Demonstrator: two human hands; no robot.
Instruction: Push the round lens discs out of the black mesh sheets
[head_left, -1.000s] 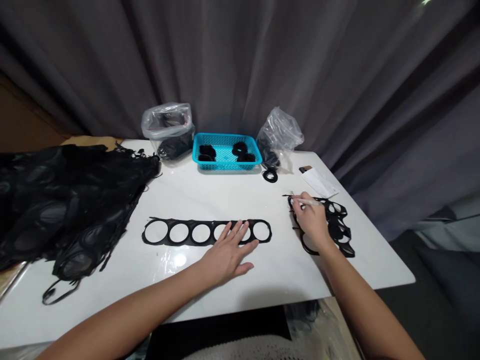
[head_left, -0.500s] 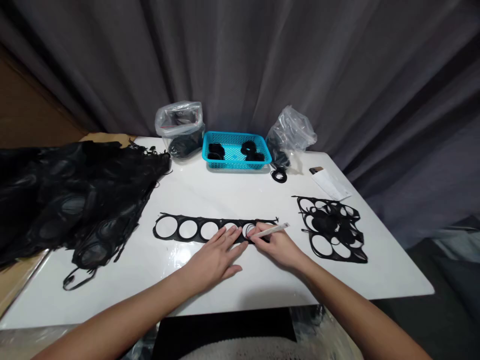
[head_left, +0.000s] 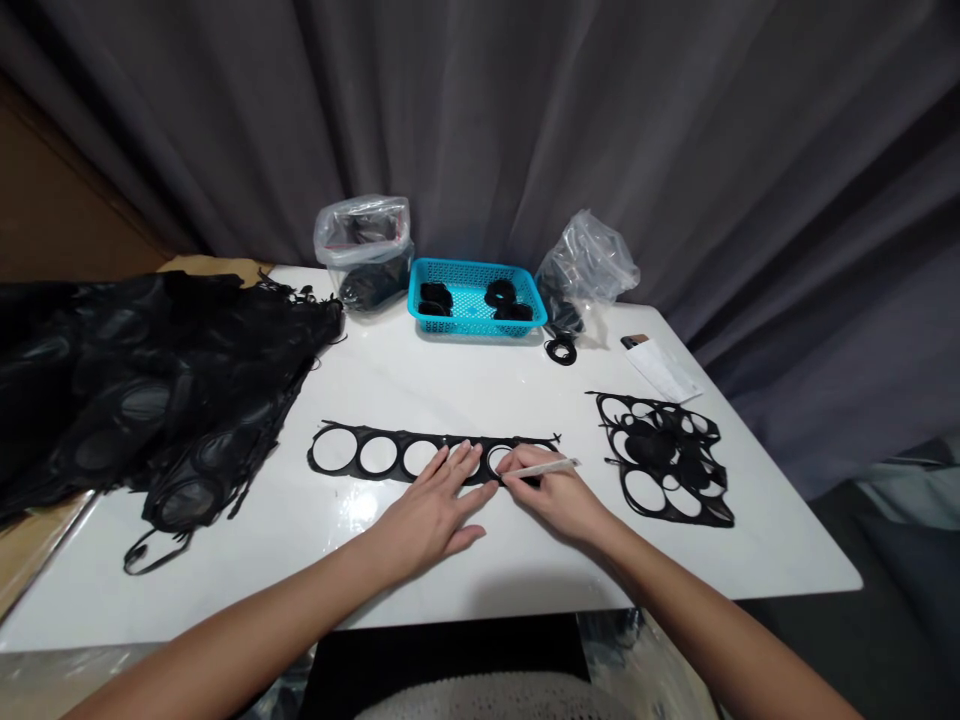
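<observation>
The left hand (head_left: 431, 510) lies flat, palm down, fingers spread and together pressing on the black strip (head_left: 405, 455). The right hand (head_left: 559, 497), just beside it and nearly touching, is closed around a thin white tool (head_left: 541, 468), pinched between thumb and fingers, its tip resting at the strip beside the left fingertips.

The strip lies flat on the white table (head_left: 465, 385) directly under and ahead of both hands, running out to the left of the left hand. It is a thin, flat, matt black band with a row of round cut-out holes through which the table shows; the holes are even in size, and small frayed tags stick out at both ends.

Right of the right hand, well apart, lies a black tangle of ringed offcuts (head_left: 664, 458). Beyond that rests a white paper slip (head_left: 660, 368). Far ahead of the hands stands a turquoise basket (head_left: 475, 308) holding black rings, with a clear plastic bag (head_left: 364, 250) to its left and another clear bag (head_left: 586, 268) to its right; a small black ring (head_left: 561, 350) lies near the latter. Far left of the left hand is a heap of black sheets (head_left: 142, 390).
</observation>
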